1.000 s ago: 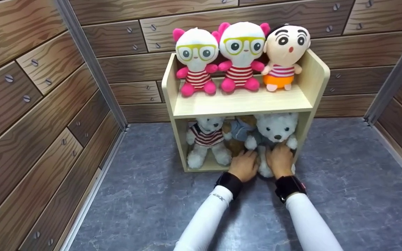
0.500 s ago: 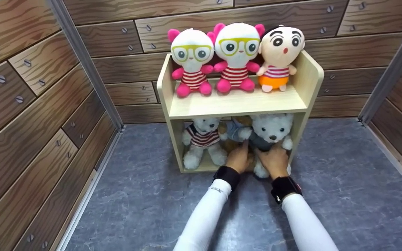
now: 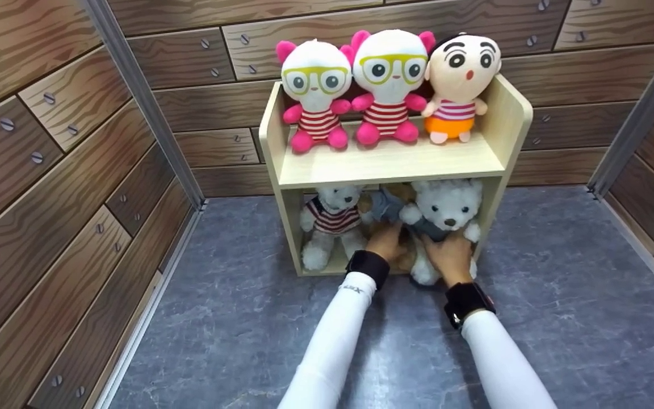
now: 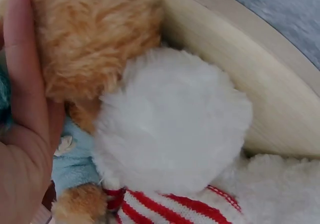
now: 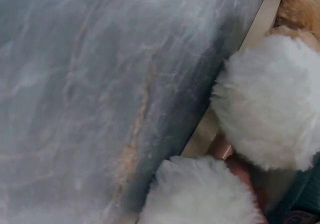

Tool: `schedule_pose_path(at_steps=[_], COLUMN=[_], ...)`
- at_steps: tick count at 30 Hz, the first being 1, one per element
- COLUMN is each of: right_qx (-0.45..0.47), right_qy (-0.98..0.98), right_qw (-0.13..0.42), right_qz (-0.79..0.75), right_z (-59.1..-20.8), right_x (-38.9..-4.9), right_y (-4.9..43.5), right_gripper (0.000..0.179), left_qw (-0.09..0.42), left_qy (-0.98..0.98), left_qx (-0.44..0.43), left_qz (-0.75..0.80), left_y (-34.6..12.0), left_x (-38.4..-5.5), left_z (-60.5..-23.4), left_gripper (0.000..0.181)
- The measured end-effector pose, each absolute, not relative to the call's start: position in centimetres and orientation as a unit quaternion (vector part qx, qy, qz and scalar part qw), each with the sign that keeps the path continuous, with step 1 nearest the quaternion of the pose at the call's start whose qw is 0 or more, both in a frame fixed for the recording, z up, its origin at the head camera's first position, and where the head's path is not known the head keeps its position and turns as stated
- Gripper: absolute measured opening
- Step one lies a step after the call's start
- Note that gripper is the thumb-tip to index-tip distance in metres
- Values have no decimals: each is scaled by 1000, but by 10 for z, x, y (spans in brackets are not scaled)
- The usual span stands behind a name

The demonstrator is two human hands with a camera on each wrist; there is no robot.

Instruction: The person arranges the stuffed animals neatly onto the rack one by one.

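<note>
In the head view my left hand [image 3: 386,243] reaches into the lower compartment of the shelf [image 3: 389,167], low in front of the brown teddy bear [image 3: 385,204] in blue. The left wrist view shows a straight finger [image 4: 22,58] against that bear's brown foot [image 4: 100,43]. A white teddy bear [image 3: 446,207] in a dark top sits at the compartment's right. My right hand [image 3: 451,255] touches its lower belly between the legs, thumb spread, other fingertips hidden. The right wrist view has its white furry feet [image 5: 270,103] with part of the hand between them.
Another white teddy bear [image 3: 335,220] in a red-striped shirt sits at the compartment's left. On top sit two pink-eared dolls [image 3: 392,85] with yellow glasses and a dark-haired doll [image 3: 457,85]. Wood-patterned walls [image 3: 77,170] enclose the grey floor [image 3: 236,318].
My left hand has moved left from the right-hand white bear's leg to the brown bear's lower part. My right hand stays low on the white bear, its thumb now spread further left.
</note>
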State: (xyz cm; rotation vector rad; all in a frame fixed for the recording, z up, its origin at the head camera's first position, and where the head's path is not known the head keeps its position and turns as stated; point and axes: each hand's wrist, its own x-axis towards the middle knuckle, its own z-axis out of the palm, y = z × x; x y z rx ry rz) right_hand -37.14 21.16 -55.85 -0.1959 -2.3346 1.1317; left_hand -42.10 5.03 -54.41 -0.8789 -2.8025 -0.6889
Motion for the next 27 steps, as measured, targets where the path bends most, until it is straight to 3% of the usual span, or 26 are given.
schedule_pose_path(at_steps=[4,8,10,16,18,20,27], right_qx=[-60,-57,-59,-68,-70,-71,-67], right_qy=[-855,-845,-843,-838,-836,-834,-842], right_qw=[298,303,295,296,300,303,265], right_qz=[421,436,447,453,454,455,465], right_z=[-562,-566,-568,-573,-573,-573,-568], right_x=[-372,-374,-374,-367,-366,-366,-366], right_y=[212,215,216,221,222,223,225], right_gripper=[77,72,76,77,73,72,73], left_qw=[21,26,60,225,249,238,112], left_qy=[-933,-944,-952,-944,-937,-939,-967], left_qx=[-285,-264,-249,-222,-226,-229,-221], left_qz=[-221,-195,-166,-89,-93,-95,-61], left_y=[50,56,61,72,73,73,74], left_x=[-415,-414,-413,-409,-411,-414,-419], left_z=[-534,-531,-534,-553,-558,-558,-549], left_gripper=[57,40,31,16,11,8,17])
